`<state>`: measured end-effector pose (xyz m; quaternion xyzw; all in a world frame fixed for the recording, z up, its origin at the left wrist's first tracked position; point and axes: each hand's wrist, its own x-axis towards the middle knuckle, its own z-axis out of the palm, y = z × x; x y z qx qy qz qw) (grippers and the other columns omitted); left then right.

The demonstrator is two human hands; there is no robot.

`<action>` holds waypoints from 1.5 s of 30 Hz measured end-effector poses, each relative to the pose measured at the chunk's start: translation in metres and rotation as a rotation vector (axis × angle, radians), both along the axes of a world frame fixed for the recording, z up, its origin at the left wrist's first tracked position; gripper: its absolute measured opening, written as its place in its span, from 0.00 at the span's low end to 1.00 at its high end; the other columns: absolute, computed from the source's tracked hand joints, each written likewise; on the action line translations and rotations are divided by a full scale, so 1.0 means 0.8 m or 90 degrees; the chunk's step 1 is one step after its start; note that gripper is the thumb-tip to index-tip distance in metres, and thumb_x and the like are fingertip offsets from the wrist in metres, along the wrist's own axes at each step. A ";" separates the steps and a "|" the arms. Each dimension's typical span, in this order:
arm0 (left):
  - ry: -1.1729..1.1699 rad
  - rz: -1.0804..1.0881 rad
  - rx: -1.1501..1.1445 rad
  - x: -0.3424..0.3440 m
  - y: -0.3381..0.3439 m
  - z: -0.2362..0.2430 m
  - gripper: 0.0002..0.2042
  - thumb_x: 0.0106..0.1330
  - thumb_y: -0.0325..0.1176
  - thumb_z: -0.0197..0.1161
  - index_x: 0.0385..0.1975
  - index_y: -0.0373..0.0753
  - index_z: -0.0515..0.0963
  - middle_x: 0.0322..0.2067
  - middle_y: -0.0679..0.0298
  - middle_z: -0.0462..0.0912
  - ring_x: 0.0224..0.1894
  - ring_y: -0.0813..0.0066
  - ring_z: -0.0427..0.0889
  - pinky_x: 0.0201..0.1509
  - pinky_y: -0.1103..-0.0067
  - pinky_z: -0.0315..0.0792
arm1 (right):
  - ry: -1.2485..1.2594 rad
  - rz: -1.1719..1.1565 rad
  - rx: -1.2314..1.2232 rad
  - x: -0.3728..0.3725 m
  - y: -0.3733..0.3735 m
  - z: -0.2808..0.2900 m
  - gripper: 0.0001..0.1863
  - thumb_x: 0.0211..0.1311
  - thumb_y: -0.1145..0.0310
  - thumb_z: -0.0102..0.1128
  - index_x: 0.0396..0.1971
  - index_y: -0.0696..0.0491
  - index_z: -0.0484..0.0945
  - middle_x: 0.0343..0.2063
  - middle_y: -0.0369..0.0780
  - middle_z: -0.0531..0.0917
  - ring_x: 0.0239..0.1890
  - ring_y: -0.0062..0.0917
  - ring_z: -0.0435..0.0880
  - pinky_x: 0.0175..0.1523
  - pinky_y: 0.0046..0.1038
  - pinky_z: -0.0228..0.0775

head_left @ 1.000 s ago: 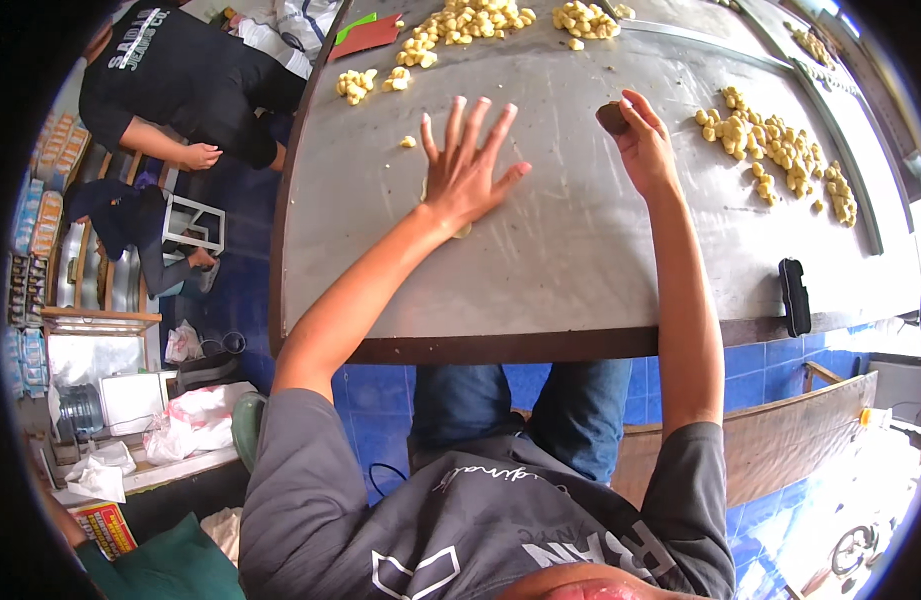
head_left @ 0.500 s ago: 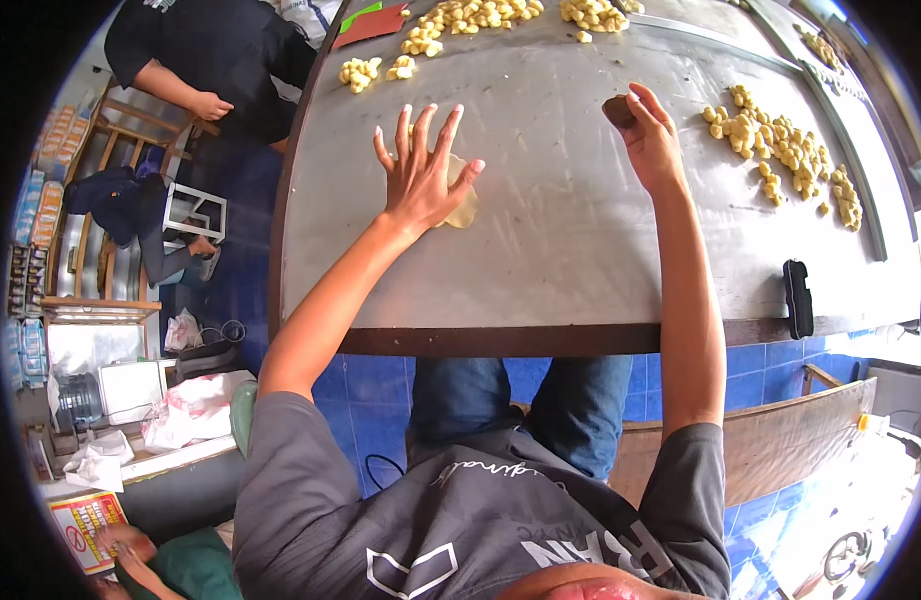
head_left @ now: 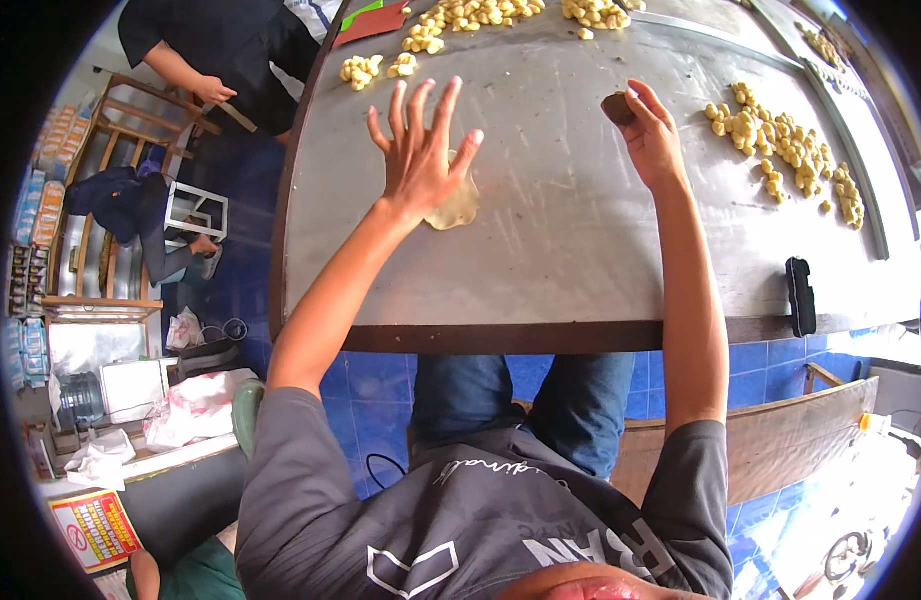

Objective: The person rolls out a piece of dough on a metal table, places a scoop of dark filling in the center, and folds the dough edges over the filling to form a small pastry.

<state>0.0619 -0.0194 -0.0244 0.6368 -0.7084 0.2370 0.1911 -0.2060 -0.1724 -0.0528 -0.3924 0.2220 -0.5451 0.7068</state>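
A flat, pale piece (head_left: 455, 207) lies partly hidden by my left hand (head_left: 417, 168); my right hand (head_left: 654, 137) holds a brown thing (head_left: 616, 108).

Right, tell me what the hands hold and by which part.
The right hand grips a dark brown object by its right side; the left hand, spread open, grips nothing.

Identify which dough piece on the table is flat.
The pale sheet partly hidden by the left hand; it is thin and broad, whereas the other pieces are small, rounded lumps.
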 end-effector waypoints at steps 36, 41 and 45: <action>0.220 0.023 -0.142 0.144 0.080 0.019 0.29 0.68 0.45 0.50 0.68 0.42 0.58 0.69 0.53 0.50 0.70 0.45 0.43 0.70 0.53 0.35 | 0.744 0.024 -0.511 0.052 0.080 0.023 0.30 0.57 0.57 0.65 0.54 0.61 0.71 0.52 0.50 0.77 0.51 0.44 0.77 0.57 0.35 0.69; 0.231 -0.011 -0.119 0.138 0.081 0.021 0.29 0.68 0.45 0.50 0.68 0.41 0.58 0.68 0.52 0.50 0.70 0.46 0.42 0.71 0.53 0.35 | 0.888 0.069 -0.507 0.078 0.099 -0.002 0.20 0.57 0.68 0.57 0.48 0.62 0.73 0.45 0.51 0.77 0.52 0.46 0.74 0.58 0.38 0.66; 0.212 -0.018 -0.106 0.139 0.082 0.021 0.29 0.68 0.45 0.50 0.67 0.40 0.58 0.68 0.51 0.50 0.70 0.47 0.42 0.71 0.54 0.35 | 0.732 -0.031 -0.553 0.073 0.107 0.014 0.15 0.57 0.73 0.53 0.45 0.60 0.74 0.44 0.48 0.77 0.51 0.44 0.72 0.58 0.40 0.64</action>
